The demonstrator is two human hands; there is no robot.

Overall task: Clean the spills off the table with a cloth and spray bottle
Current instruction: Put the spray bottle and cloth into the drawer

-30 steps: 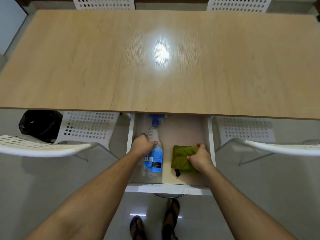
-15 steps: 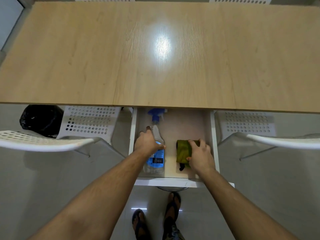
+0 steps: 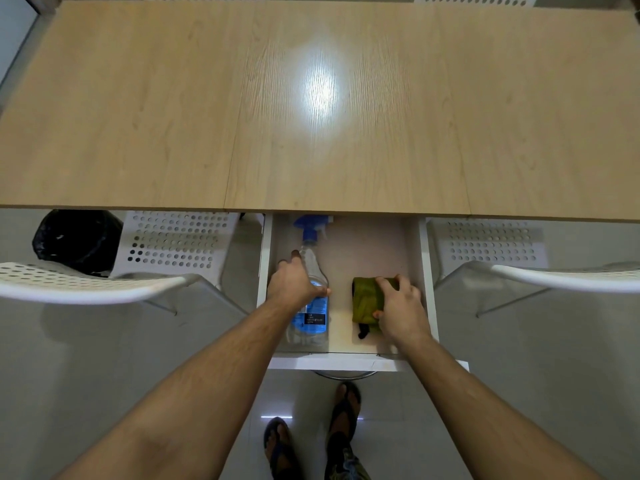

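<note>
Seen from above, a person stands at the near edge of a long, light wooden table (image 3: 311,109). A white drawer (image 3: 346,361) is pulled open beneath it. The left hand (image 3: 294,284) curls around a clear plastic spray bottle with a blue trigger head and blue label (image 3: 311,306), which lies on its side at the drawer's left, nozzle pointing far. The right hand (image 3: 398,308) grips a folded olive-green cloth (image 3: 365,299) lying at the drawer's right. White perforated chairs (image 3: 173,247) stand on either side, and a black bin bag (image 3: 78,239) sits on the floor at left.
</note>
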